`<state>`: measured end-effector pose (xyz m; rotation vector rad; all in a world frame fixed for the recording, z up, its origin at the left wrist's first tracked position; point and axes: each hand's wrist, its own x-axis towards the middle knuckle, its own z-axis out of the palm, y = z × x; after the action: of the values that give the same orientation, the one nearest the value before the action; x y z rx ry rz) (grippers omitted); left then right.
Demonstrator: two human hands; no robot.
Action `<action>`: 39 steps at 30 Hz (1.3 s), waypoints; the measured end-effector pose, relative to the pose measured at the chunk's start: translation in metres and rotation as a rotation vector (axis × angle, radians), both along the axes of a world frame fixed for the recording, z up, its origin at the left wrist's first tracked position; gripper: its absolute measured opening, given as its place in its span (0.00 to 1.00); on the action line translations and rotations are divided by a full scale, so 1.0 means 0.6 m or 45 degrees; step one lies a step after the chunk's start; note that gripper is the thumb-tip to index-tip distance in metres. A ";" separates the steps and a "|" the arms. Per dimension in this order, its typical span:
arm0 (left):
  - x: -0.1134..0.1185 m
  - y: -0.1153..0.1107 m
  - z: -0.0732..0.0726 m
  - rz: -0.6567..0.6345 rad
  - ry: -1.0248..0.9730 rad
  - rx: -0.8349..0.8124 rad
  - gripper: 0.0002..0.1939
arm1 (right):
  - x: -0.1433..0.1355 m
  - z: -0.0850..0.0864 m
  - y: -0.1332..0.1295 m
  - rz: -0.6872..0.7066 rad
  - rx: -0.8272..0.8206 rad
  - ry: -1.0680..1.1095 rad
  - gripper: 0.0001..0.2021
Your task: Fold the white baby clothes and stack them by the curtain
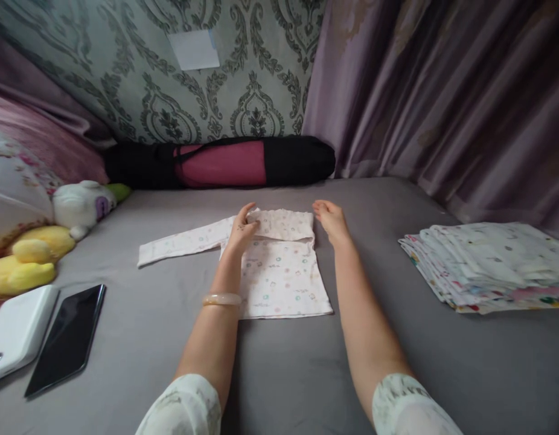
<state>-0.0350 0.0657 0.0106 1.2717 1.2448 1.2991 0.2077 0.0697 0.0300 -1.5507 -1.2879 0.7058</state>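
A small white long-sleeved shirt with a tiny coloured print lies flat in front of me. One sleeve stretches out to the left, while the other is folded across the upper part of the shirt. My left hand rests at the shirt's left shoulder, thumb and index finger apart. Its remaining fingers are partly hidden. Just off the shirt's right edge is my right hand, with its fingers loosely bent and nothing visible in them. A pale bangle circles my left forearm.
Folded printed clothes are stacked on the right of the grey sheet. At left lie a black phone, a white device, a yellow plush toy and a white one. A black-and-pink long bag lies along the wall.
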 end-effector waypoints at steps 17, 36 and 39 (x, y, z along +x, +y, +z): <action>-0.033 -0.003 -0.008 0.294 0.647 0.082 0.26 | -0.087 -0.037 -0.046 0.272 -0.278 -1.153 0.31; -0.030 -0.003 -0.023 0.414 0.778 0.166 0.24 | -0.084 -0.058 -0.038 0.230 -0.303 -1.242 0.34; -0.027 -0.006 -0.019 0.413 0.752 0.129 0.20 | -0.082 -0.058 -0.036 0.247 -0.301 -1.252 0.34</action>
<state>-0.0509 0.0624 -0.0008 1.6468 1.8794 1.2594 0.1585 0.0480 -0.0048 -2.0894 -2.1415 0.1721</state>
